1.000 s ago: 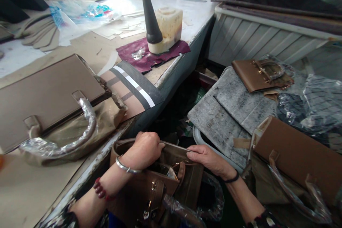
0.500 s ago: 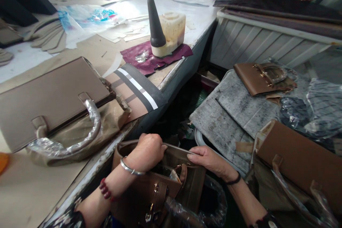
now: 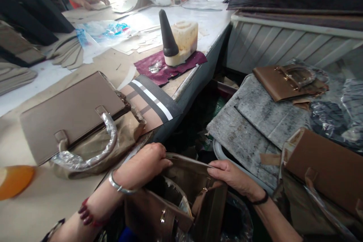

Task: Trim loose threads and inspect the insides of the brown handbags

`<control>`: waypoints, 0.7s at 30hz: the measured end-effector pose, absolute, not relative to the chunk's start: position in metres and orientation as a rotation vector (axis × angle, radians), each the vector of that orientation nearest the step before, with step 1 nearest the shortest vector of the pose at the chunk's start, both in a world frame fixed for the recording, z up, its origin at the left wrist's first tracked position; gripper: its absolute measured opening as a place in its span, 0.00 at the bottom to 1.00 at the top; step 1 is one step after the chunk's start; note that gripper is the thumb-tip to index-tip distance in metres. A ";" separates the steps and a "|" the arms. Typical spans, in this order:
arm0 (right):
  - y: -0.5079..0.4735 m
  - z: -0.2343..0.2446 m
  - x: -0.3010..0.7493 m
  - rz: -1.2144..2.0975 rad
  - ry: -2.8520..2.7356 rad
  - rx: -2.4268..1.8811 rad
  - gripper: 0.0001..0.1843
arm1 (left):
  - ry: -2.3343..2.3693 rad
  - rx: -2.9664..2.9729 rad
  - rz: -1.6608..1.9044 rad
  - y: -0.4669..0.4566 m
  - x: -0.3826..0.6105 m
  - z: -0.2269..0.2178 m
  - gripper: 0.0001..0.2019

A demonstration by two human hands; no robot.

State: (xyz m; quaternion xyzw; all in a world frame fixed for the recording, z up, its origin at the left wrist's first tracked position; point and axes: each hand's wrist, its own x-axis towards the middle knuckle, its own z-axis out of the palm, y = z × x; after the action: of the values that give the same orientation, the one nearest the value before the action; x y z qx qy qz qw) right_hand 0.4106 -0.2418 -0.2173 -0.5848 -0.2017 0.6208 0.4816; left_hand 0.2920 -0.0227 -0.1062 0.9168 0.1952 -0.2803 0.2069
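A brown leather handbag [image 3: 181,200] sits in my lap, below the table's edge, with its mouth held apart. My left hand [image 3: 141,166], with a silver bangle on the wrist, is closed on the bag's far rim at the left. My right hand [image 3: 231,176] pinches the same rim at the right, fingers pressed together. The bag's front flap with a metal clasp [image 3: 163,215] hangs toward me. Its plastic-wrapped handle shows at the bottom.
A taupe handbag [image 3: 70,115] with a wrapped handle lies on the table [image 3: 36,200] at left. A black cone and glue pot [image 3: 177,39] stand on maroon leather. Right: grey felt sheets [image 3: 249,121], two brown bags [image 3: 283,81] [image 3: 326,168]. Other people work at the far end.
The view has tilted and shifted, so everything sits lower and further right. My hands have pulled the bag's mouth wider. An orange object has come into view at the left edge.
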 end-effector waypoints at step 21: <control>-0.247 -0.209 0.409 1.529 -0.486 -1.378 0.19 | 0.698 2.600 -0.751 -0.026 0.293 -0.108 0.12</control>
State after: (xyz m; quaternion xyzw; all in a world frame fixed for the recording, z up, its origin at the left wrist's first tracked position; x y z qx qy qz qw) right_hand 0.4089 -0.2471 -0.2095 -0.5675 -0.2003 0.6298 0.4911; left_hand 0.2931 -0.0260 -0.1080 0.9164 0.2459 -0.2647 0.1724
